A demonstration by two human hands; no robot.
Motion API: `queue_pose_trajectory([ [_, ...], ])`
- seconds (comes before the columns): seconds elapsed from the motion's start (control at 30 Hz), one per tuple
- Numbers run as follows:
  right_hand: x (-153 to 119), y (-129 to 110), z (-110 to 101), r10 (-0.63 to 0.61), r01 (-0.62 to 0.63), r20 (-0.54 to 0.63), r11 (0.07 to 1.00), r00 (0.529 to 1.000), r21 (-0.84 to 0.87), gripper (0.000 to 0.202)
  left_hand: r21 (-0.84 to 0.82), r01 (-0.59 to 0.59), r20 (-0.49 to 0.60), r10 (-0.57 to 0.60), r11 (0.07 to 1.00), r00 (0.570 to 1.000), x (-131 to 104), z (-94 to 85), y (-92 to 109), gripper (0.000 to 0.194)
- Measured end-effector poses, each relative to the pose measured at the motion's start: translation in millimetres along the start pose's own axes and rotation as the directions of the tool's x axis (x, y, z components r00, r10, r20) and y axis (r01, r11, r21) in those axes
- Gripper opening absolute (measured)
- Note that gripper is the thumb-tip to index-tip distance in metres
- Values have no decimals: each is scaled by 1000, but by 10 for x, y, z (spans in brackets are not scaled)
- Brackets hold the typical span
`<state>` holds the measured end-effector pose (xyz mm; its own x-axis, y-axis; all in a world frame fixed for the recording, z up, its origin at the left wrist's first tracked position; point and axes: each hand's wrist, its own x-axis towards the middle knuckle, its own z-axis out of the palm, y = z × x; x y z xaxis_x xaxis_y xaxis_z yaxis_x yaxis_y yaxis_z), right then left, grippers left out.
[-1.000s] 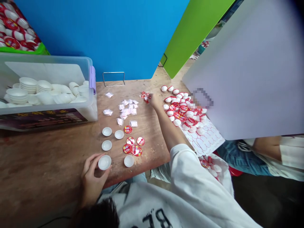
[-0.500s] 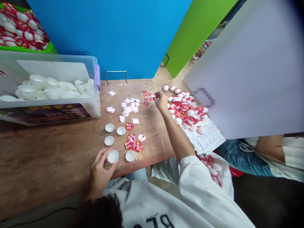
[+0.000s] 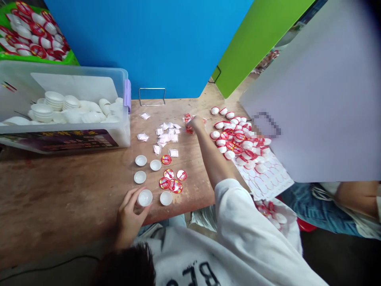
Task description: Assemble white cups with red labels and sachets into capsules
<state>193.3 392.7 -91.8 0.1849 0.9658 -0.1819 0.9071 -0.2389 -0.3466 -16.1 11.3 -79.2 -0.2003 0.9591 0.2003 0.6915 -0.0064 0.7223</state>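
Observation:
My left hand [image 3: 131, 212] curls its thumb and fingers around a small white bowl [image 3: 145, 198] near the table's front edge. Beside that bowl stand another white bowl [image 3: 166, 198] and several more behind. My right hand [image 3: 197, 124] reaches down among small red packets [image 3: 187, 117], its fingers drawn together; whatever is between the fingertips is hidden. Left of it lies a cluster of pale pink packets [image 3: 168, 135]. Round red-rimmed lids [image 3: 175, 185], some with a small red spoon shape on them, lie between the bowls and my right forearm.
A clear bin [image 3: 126, 135] of white bowls stands on the left, with a green basket [image 3: 71, 59] of red-and-white pieces behind. Lidded bowls [image 3: 247, 145] are heaped at right beside a printed sheet [image 3: 276, 180]. Blue [image 3: 154, 43], green and lilac boards stand around the table; another person sits at right.
My right hand has shifted slightly left and turned over the red packets, now covering part of them. The left hand keeps its hold on the bowl. The whole view has shifted a little.

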Motion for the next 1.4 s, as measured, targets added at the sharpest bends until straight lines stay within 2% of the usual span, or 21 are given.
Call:
queue_pose_trajectory([
  [0.17,-186,-86,-137,-2,5,-32,998,999,70,20,-32,-6,11,7,999,1000,60,19,40,32],
  [0.27,-516,-136,-285,-88,91,-23,983,996,158,19,-60,13,18,-12,998,1000,69,37,85,34],
  [0.33,-912,-127,-353,-176,167,13,956,984,240,22,-91,47,29,-44,995,999,74,55,112,35],
  [0.4,-1448,-67,-355,-286,238,79,897,955,374,28,-143,102,49,-96,984,994,83,80,139,37],
  [0.43,-1745,-22,-326,-400,244,153,774,904,584,30,-181,141,71,-130,973,989,90,96,152,39],
  [0.47,-2041,28,-278,-493,195,205,642,846,742,32,-232,190,106,-169,954,980,97,113,165,42],
  [0.5,-2320,78,-213,-546,115,268,568,794,815,33,-296,244,151,-208,923,967,103,130,179,46],
  [0.53,-2569,125,-136,-551,44,316,543,772,839,32,-366,299,202,-238,881,950,107,145,194,49],
  [0.57,-2776,167,-52,-534,4,344,546,772,838,31,-430,348,253,-258,833,932,111,157,212,51],
  [0.63,-3055,233,112,-496,21,338,586,800,810,25,-524,393,325,-249,756,912,112,167,257,52],
  [0.7,-3191,280,232,-469,142,255,659,846,739,17,-583,405,389,-195,705,900,111,159,315,53],
  [0.77,-3269,308,280,-482,304,148,731,864,610,7,-620,457,468,-167,637,868,108,147,378,55],
  [0.87,-3410,322,231,-566,500,36,755,824,424,6,-633,552,524,-224,544,822,102,153,442,51],
  [0.93,-3519,329,158,-625,568,7,713,781,411,15,-635,564,494,-284,528,822,100,168,449,46],
  [1.0,-3588,358,85,-652,576,-18,656,758,487,29,-642,563,440,-351,520,827,105,171,432,44],
  [1.07,-3585,419,31,-621,536,-57,622,782,571,39,-655,563,383,-422,503,822,120,153,406,43],
  [1.17,-3480,532,-7,-541,490,-113,628,833,605,24,-684,592,390,-472,426,791,149,102,390,44],
  [1.23,-3419,571,-12,-576,496,-97,593,812,634,18,-693,634,457,-471,344,755,160,75,410,44],
  [1.3,-3408,560,-3,-645,496,-59,523,762,694,23,-686,674,525,-454,274,720,158,67,449,44],
  [1.37,-3439,513,21,-675,481,-48,472,736,738,24,-674,698,565,-439,243,698,145,78,491,43],
  [1.4,-3461,486,39,-671,474,-53,464,740,748,23,-669,703,573,-436,240,694,136,89,508,44],
])
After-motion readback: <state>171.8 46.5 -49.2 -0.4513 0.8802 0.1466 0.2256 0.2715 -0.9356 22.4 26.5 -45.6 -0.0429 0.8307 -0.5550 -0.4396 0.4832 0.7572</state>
